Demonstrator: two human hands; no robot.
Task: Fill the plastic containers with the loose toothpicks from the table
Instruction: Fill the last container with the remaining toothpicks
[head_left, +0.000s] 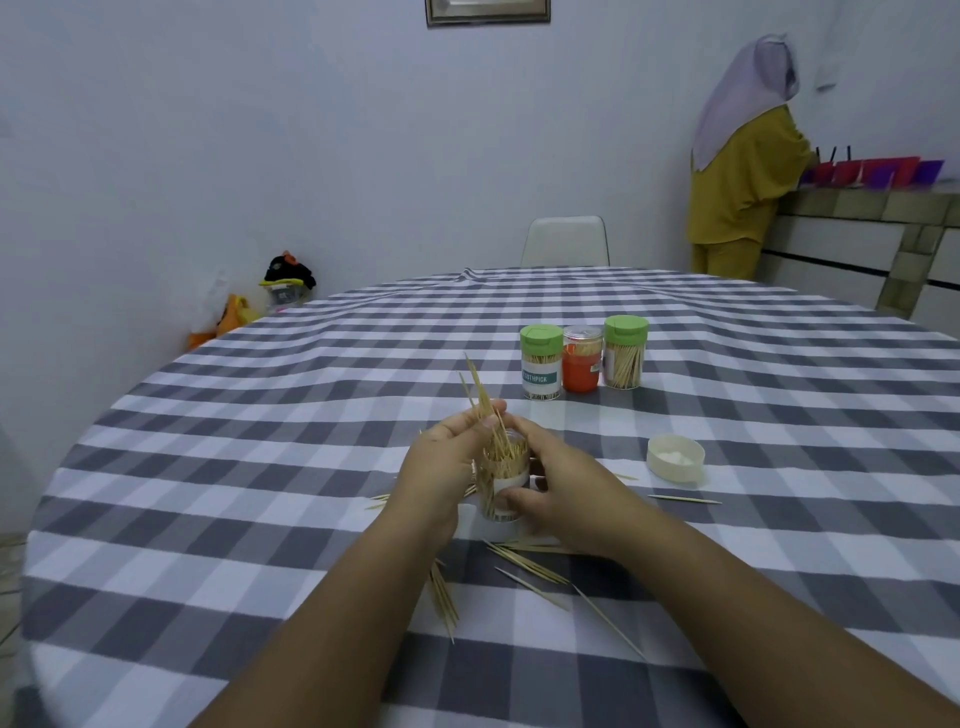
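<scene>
A clear plastic container (503, 480), open at the top and partly full of toothpicks, stands on the checked tablecloth (260, 493). My right hand (550, 483) grips its side. My left hand (447, 462) pinches a small bunch of toothpicks (480, 395) whose lower ends reach into the container's mouth. Loose toothpicks (530, 564) lie scattered on the cloth below my hands, with another cluster (444, 597) beside my left forearm. A white lid (675, 458) lies upside down to the right.
Three closed containers stand farther back: two with green caps (541, 362) (625, 352) and an orange one (582, 365) between them. A single toothpick (685, 499) lies near the lid. A white chair (566, 241) is at the far edge; a person (743, 166) stands at a counter, back right.
</scene>
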